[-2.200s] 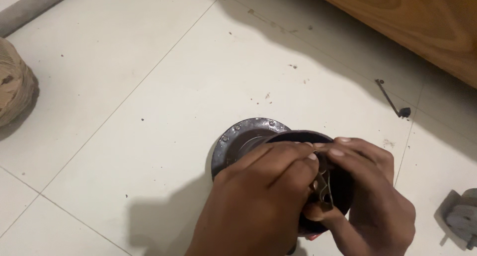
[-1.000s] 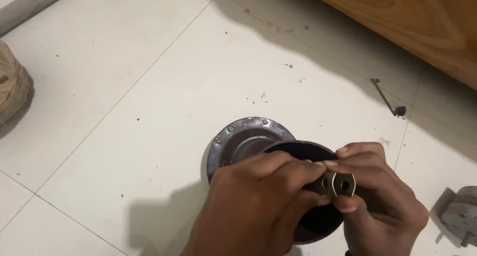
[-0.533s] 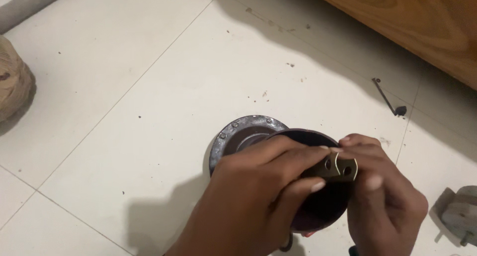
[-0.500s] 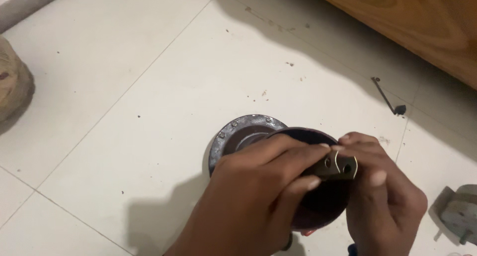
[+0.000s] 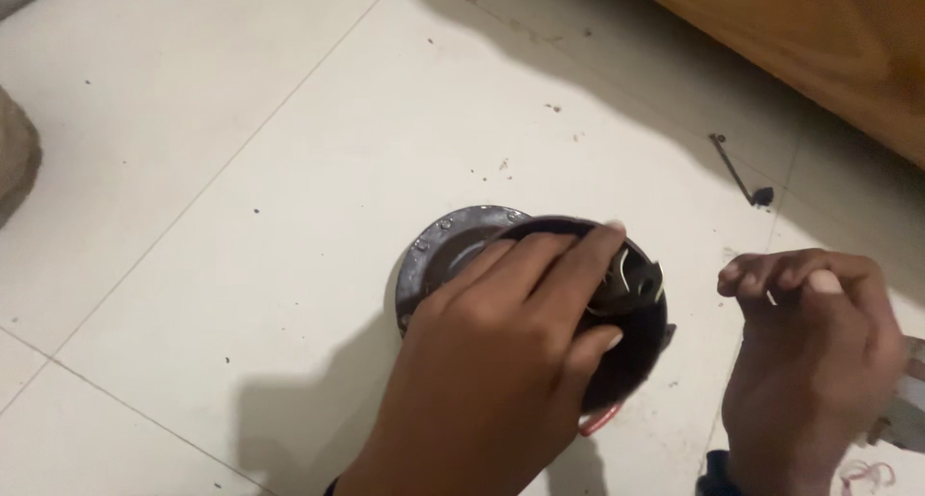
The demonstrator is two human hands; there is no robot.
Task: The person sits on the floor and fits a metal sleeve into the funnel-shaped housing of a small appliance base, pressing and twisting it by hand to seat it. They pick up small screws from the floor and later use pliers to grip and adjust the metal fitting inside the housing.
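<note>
Left hand [image 5: 501, 361] gripping metal piece [image 5: 631, 282] — right hand [image 5: 819, 352] apart

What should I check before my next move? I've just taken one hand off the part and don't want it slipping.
1. Left hand holds the small metal piece in its fingertips: ok.
2. Right hand off the piece, loosely curled to the side: ok.
3. Dark round part resting flat on the tiled floor: cannot tell, the hand covers most of it.
4. Piece seated in the round part: cannot tell.
5. Thin loose rod on the floor, apart from both hands: ok.
</note>
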